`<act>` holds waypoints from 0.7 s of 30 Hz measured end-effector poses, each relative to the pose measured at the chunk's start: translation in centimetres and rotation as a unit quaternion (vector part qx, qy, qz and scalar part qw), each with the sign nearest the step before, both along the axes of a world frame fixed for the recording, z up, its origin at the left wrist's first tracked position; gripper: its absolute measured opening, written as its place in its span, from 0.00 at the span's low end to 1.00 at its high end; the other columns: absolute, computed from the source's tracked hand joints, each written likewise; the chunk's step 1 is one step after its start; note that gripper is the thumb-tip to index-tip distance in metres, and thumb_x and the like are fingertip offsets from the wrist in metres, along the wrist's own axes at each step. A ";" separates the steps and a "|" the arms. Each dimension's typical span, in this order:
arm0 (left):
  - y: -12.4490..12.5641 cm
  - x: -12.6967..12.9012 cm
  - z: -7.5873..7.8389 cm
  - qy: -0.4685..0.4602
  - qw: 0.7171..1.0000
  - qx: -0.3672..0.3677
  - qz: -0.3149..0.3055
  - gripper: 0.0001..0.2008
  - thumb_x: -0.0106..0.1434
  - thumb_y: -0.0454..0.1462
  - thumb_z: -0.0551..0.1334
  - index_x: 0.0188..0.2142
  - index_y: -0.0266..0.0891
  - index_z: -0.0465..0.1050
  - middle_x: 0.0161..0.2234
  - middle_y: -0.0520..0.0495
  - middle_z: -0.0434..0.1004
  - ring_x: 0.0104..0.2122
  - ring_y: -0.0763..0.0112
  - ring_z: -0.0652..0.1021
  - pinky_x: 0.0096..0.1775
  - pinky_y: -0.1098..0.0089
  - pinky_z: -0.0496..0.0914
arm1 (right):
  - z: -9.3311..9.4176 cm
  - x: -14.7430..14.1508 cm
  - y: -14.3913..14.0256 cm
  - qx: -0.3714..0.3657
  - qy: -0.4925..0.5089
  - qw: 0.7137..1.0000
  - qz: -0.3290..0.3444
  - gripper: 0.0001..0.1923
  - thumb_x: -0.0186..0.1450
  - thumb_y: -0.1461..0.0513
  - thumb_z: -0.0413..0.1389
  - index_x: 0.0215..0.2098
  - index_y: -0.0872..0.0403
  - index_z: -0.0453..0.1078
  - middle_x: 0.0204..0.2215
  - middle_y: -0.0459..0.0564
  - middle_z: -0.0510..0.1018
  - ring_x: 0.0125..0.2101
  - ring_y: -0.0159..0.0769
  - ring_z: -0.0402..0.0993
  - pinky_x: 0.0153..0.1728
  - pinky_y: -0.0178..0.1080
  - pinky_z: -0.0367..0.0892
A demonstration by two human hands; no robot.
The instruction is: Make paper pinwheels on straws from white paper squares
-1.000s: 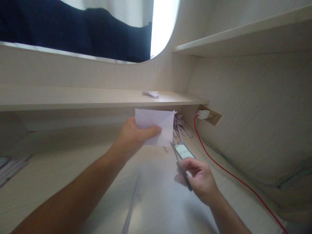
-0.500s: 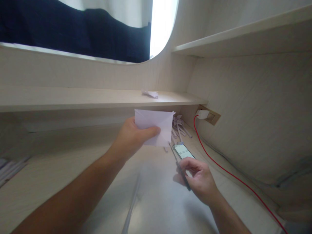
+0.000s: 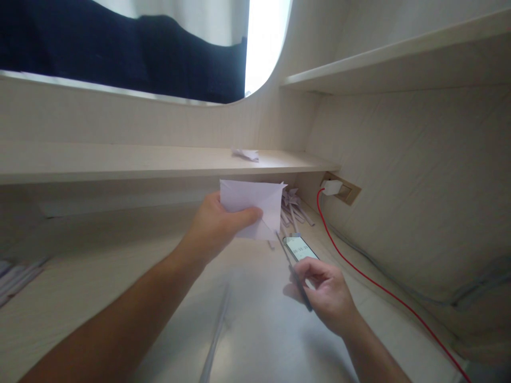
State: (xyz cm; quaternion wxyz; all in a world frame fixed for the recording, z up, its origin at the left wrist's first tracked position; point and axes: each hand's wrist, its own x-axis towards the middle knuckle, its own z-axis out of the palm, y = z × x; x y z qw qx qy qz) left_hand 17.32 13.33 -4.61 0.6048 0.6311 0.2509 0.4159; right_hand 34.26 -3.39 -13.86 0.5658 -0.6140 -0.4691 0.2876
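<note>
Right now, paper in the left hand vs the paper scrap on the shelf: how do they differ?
The folded paper is pinched in the left hand above the desk; the paper scrap lies loose on the shelf, untouched. The held one looks larger, with flat faces and straight creases; the scrap looks small and crumpled. The right hand's scissors point at the held paper only. Both are white.
</note>
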 end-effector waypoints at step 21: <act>0.5 0.0 -0.2 -0.007 1.000 -0.001 0.012 0.19 0.50 0.40 0.76 0.42 0.37 0.84 0.41 0.43 0.87 0.38 0.57 0.85 0.39 0.67 0.79 | 0.3 0.0 0.3 -0.041 -0.012 0.999 0.008 0.18 0.54 0.55 0.74 0.24 0.53 0.70 0.21 0.42 0.73 0.24 0.31 0.66 0.27 0.35 0.62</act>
